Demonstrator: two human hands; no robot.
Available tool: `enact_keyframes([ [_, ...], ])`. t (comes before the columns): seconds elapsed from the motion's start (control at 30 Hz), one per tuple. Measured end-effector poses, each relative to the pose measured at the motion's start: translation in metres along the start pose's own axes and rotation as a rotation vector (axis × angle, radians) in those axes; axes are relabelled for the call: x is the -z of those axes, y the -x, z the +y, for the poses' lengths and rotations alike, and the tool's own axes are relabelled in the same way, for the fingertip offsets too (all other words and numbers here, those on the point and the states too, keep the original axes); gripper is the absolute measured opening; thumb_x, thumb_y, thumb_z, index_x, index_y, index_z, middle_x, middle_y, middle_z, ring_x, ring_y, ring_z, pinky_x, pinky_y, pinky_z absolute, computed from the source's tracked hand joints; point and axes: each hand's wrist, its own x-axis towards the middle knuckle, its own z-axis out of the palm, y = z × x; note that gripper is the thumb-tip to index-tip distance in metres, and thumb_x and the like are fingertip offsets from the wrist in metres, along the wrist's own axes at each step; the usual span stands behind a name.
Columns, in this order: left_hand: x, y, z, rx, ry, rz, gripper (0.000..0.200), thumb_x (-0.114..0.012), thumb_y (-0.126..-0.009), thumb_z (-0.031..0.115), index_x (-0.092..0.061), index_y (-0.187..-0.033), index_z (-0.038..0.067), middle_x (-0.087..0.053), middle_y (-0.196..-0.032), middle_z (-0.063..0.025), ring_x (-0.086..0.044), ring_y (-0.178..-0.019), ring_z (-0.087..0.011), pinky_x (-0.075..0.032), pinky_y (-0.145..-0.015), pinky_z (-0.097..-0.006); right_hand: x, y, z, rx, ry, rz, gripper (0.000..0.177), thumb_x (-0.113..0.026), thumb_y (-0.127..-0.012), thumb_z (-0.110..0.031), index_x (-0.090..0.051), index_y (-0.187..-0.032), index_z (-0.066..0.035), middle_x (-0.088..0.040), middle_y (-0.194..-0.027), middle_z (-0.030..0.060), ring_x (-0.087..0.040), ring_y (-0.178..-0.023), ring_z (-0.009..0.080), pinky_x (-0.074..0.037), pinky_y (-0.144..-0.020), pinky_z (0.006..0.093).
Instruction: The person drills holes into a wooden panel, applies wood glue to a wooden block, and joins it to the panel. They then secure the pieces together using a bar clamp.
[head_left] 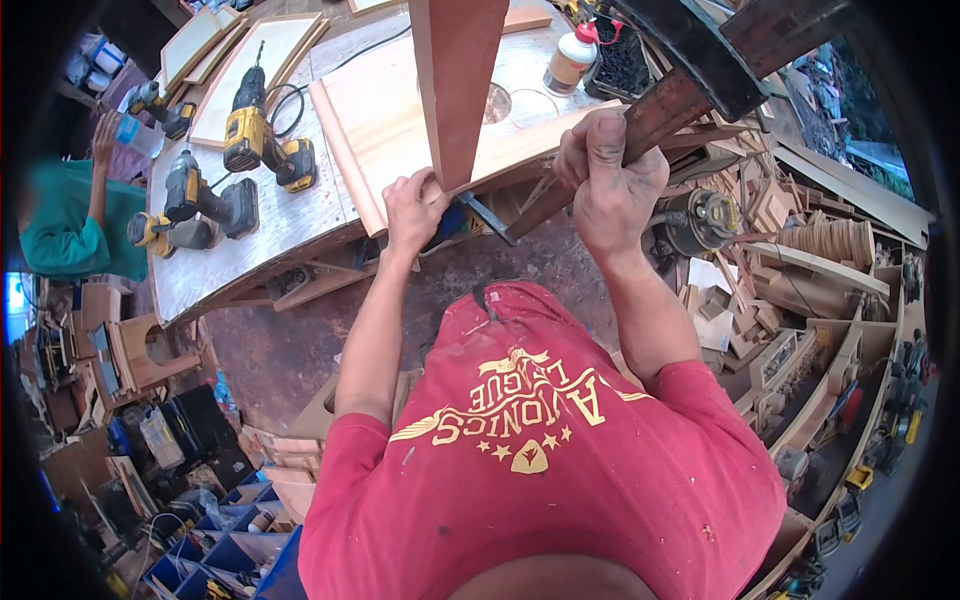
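A tall reddish wooden board [455,90] stands over the near edge of the workbench [225,255]. My left hand [413,208] pinches at its lower left side, by the edge of a light wooden panel [385,140]. Up at the right, my right hand [612,180] is closed round the rusty bar of a large metal clamp [665,120], thumb pointing up. The clamp's small dark handle [488,219] sits just right of the board's lower end. Part of my left fingertips is hidden by the board.
Several yellow-and-black cordless drills [250,135] lie at the bench's left, near framed panels [235,85]. A glue bottle [572,60] stands at the back. At far left is a person in a green sleeve [70,235] holding a clear bottle. Wood scraps [770,205] fill the right.
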Motion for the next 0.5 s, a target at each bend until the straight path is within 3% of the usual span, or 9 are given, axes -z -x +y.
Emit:
enact_keyframes([
  [0.33, 0.0031, -0.0002, 0.0058, 0.042, 0.012, -0.021, 0.044, -0.085, -0.073, 0.021, -0.07, -0.112, 0.008, -0.069, -0.089, -0.0139, -0.064, -0.088, -0.0316, -0.045, -0.089, -0.0439, 0.0004, 0.0041, 0.0, 0.008, 0.035, 0.016, 0.043, -0.056, -0.105, -0.037, -0.052, -0.079, -0.004, -0.043, -0.058, 0.0002, -0.04, -0.052, 0.0093, -0.032, -0.048, 0.0272],
  [0.5, 0.0002, -0.0014, -0.0017, -0.025, 0.063, -0.002, 0.06, -0.086, -0.071, 0.018, -0.063, -0.124, 0.006, -0.07, -0.095, -0.0127, -0.064, -0.09, -0.0305, -0.045, -0.091, -0.0439, -0.004, 0.0025, -0.0015, 0.009, 0.023, 0.007, 0.042, -0.056, -0.105, -0.037, -0.051, -0.079, -0.004, -0.043, -0.058, -0.0001, -0.04, -0.052, 0.0095, -0.031, -0.048, 0.0276],
])
